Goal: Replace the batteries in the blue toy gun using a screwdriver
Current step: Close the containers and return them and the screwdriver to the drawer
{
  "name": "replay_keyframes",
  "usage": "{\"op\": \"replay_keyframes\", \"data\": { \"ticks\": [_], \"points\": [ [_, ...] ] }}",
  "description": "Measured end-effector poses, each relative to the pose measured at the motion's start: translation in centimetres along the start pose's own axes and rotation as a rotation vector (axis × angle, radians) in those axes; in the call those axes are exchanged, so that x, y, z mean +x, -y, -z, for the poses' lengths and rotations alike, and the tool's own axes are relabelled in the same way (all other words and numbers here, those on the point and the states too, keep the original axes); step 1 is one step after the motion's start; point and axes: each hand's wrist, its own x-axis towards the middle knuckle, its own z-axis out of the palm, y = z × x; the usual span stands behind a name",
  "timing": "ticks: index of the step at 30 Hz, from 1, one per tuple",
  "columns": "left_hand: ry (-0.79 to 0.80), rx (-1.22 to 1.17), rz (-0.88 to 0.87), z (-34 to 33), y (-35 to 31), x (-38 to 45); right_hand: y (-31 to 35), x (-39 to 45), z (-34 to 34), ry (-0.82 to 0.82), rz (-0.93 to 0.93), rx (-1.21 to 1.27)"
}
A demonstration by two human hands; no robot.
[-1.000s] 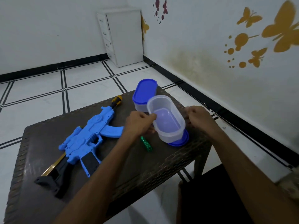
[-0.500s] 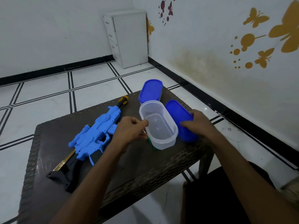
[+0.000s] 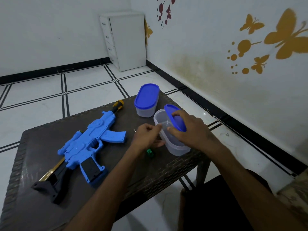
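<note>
Blue toy gun (image 3: 86,144) lies flat on its side on the left half of the surface (image 3: 41,214), muzzle toward the far edge, black stock toward the near left corner; nothing touches it. Green-handled screwdriver (image 3: 149,153) lies near the near right edge, between the gun and the open clear container (image 3: 173,147), mostly hidden under the left hand (image 3: 147,136). Left hand grip is closed on the container's rim, thumb and fingers pinching the near wall. Right hand (image 3: 191,130) grip is closed on the blue lid (image 3: 175,117), held tilted above the container mouth. A second container with its lid on (image 3: 146,100) sits at the far right corner, just beside the open one. Container looks empty; no batteries visible anywhere. Judgement: still setup, the gun's battery cover is not yet opened. Handling: gun is hollow rigid plastic, likely light and a bit slick, long and awkward, so it will swing if lifted by one end. Best hold is around the mid body by the magazine and trigger area, pinned to the surface while the screw is turned. Screwdriver is small and light; take it by the green handle. The screw will be tiny and easy to lose.
</note>
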Motion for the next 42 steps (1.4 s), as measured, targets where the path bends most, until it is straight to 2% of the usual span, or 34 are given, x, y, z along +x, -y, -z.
{"op": "replay_keyframes", "data": {
  "ticks": [6, 10, 14, 22, 28, 31, 32, 34, 35, 37, 39, 42],
  "points": [
    [-0.08, -0.038, -0.103, 0.2, -0.8, 0.4, 0.3, -1.5, -1.4, -0.043, 0.115, -0.334],
    [-0.16, -0.049, -0.135, -0.2, -1.2, 1.2, 0.4, -2.1, -1.7, -0.005, 0.179, -0.424],
    [-0.204, -0.026, -0.154, -0.1, -0.9, 2.5, 0.2, -2.3, -2.0, 0.003, 0.193, -0.459],
    [-0.268, -0.209, -0.01, -0.4, -1.3, 4.2, -0.6, -2.0, -2.5, 0.15, 0.21, -0.438],
    [-0.313, -0.183, -0.024, -0.8, -1.0, 4.8, -0.5, -2.1, -3.2, 0.101, 0.212, -0.453],
    [-0.287, -0.168, -0.035, -0.5, -1.0, 3.9, -0.2, -2.3, -2.5, 0.159, 0.204, -0.444],
    [-0.289, -0.111, -0.073, -0.5, -0.9, 3.3, 0.1, -2.3, -1.9, 0.194, 0.193, -0.406],
    [-0.354, 0.229, -0.18, -0.6, -0.4, 1.8, 0.4, -2.1, -1.2, 0.261, 0.135, -0.239],
    [-0.395, 0.433, -0.236, -0.5, 0.0, 0.7, 0.5, -1.9, -0.8, 0.245, 0.091, -0.097],
    [-0.458, 0.742, -0.319, 0.0, 1.1, -0.8, 0.6, -1.5, -0.2, 0.108, -0.038, 0.192],
    [-0.498, 0.943, -0.351, 0.8, 2.2, -1.7, 0.4, -1.2, 0.4, 0.0, -0.21, 0.367],
    [-0.434, 1.136, -0.31, 1.5, 3.7, -2.3, -0.3, -1.5, 0.6, 0.05, -0.315, 0.458]
  ]
}}
